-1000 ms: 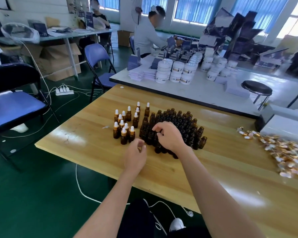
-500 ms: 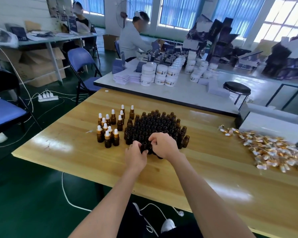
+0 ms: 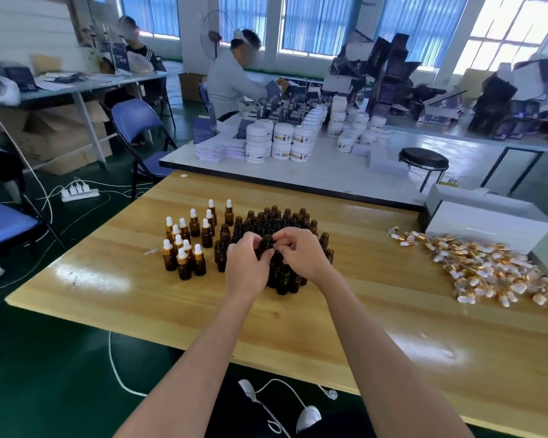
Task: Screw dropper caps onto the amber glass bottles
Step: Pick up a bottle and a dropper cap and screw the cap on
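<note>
We hold one amber bottle (image 3: 267, 243) upright between both hands, over the near part of the uncapped bottles (image 3: 276, 221) massed on the wooden table (image 3: 329, 327). Our left hand (image 3: 247, 270) wraps its body, fingers curled. Our right hand (image 3: 306, 256) pinches at its neck; whether on a cap, we cannot tell. Capped bottles (image 3: 187, 245) stand just left of the mass. Dropper caps (image 3: 487, 270) lie heaped well to the right, beside a white box (image 3: 487, 226).
</note>
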